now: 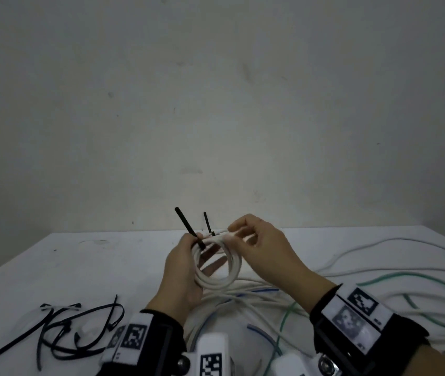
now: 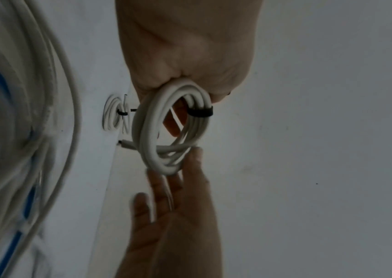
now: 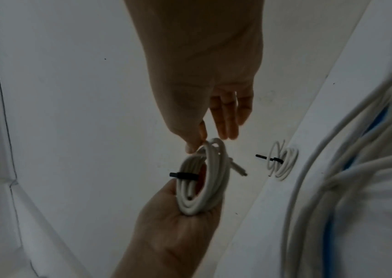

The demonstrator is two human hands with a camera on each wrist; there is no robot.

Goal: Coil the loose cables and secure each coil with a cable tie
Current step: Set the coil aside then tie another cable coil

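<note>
My left hand (image 1: pixel 186 256) grips a small coil of white cable (image 1: pixel 217 270) above the white table (image 1: pixel 93 267), the coil lying across its palm. A black cable tie (image 1: pixel 187 226) circles the coil beside the left thumb, with its tail sticking up. In the left wrist view the tie's band (image 2: pixel 200 112) wraps all the strands. My right hand (image 1: pixel 239 230) pinches the coil's top between thumb and forefinger, the other fingers (image 3: pixel 225 120) held straight. A second tied white coil (image 3: pixel 285 161) lies flat near the table's far edge.
Several loose black cable ties (image 1: pixel 80 329) lie at the front left. Loose white cables (image 1: pixel 378 253), a green cable (image 1: pixel 419 278) and a blue cable (image 1: pixel 259 290) sprawl over the right and front of the table. A bare wall (image 1: pixel 215 104) rises behind the far edge.
</note>
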